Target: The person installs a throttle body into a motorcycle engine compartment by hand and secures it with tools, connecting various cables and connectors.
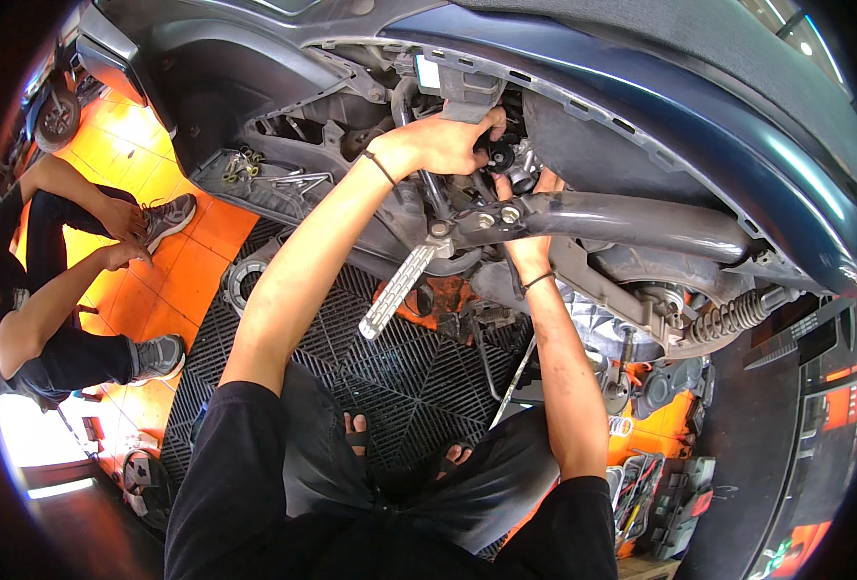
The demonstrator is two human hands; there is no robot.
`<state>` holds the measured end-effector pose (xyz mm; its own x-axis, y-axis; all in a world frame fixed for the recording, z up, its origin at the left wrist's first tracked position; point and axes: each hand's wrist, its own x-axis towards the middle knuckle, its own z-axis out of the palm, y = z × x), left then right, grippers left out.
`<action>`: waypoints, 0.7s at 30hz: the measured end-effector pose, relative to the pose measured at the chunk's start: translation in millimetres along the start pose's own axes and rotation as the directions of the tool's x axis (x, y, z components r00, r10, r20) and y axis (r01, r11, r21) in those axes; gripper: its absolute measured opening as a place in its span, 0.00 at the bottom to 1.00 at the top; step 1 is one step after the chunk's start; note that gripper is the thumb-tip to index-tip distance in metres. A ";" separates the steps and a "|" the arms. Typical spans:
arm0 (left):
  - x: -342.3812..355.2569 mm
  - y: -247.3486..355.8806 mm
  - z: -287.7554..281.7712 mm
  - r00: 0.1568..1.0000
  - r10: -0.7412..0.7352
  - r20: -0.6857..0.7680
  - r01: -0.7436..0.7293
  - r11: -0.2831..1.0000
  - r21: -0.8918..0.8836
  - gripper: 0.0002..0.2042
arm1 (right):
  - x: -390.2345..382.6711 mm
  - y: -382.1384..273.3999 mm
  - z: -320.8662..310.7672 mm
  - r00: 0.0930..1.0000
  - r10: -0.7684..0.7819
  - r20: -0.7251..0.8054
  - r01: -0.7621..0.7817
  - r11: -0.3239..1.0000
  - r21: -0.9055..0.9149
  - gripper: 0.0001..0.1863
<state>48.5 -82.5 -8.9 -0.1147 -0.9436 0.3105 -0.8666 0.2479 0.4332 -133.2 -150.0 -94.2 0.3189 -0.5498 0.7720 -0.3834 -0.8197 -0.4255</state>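
Note:
Both my arms reach into the exposed side of a dark blue scooter. My left hand is closed, thumb and finger bent around a small black round part in the engine bay; some fingertips are hidden. From below, my right hand passes behind a thick dark frame tube. Its fingers show above the tube, on either side of metal fittings just below the black part; what they grip is hidden. A ribbed metal footrest juts down between my forearms.
Several small tools and bolts lie on the scooter's footboard. Another person's hands rest near their knees at left. A black grid mat lies below me on an orange floor. A coil-spring shock absorber and tool tray are at right.

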 end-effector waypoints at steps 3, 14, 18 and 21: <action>2.6 -15.3 11.9 0.985 0.125 -0.120 -0.120 0.991 0.053 0.20 | -1.8 -1.6 3.7 1.000 -0.005 -0.024 0.005 1.000 -0.009 0.39; 9.5 -18.7 24.1 0.910 0.237 -0.340 -0.181 0.965 0.188 0.18 | -2.1 -5.8 0.5 0.999 0.047 -0.014 -0.046 0.999 0.013 0.39; 5.0 -11.0 20.5 0.929 0.182 -0.322 -0.138 0.978 0.156 0.18 | 1.6 -10.9 -1.0 0.997 0.006 -0.082 -0.003 0.999 0.042 0.34; 6.1 -11.3 19.1 0.920 0.199 -0.338 -0.155 0.976 0.155 0.20 | 2.3 -13.4 1.3 0.992 -0.008 -0.126 0.014 0.999 0.050 0.33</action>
<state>48.3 -95.3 -28.1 -0.1143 -0.7444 0.6579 -0.9031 0.3538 0.2434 -126.2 -140.5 -87.3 0.2105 -0.5189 0.8285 -0.3354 -0.8344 -0.4374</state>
